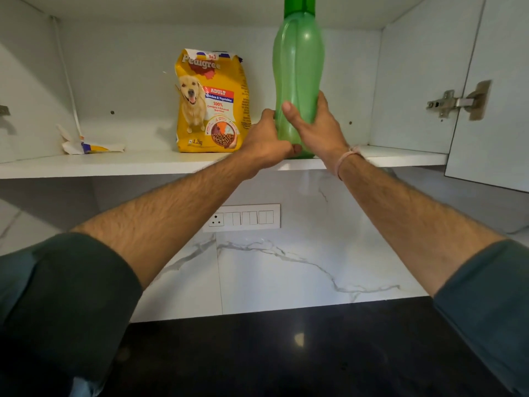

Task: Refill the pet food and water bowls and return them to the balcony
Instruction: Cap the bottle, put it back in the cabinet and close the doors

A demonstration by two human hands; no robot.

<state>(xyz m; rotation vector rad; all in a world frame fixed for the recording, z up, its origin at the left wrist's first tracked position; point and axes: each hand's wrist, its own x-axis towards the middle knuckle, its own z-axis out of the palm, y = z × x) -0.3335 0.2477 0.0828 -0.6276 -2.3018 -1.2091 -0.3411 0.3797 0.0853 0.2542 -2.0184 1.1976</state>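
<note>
We hold the green bottle [297, 81] upright at the shelf's [143, 164] near edge, both hands, left [266, 141] and right [312, 127], wrapped round its base, food bag [211, 101] just left, nearer our left hand.

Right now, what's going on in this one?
A person is reaching up into an open wall cabinet and gripping a green bottle low down with the left hand and right hand. The bottle is upright, its base at the front edge of the shelf. An opened dog food bag stands just left of it, untouched. No bowls are in view.
</note>
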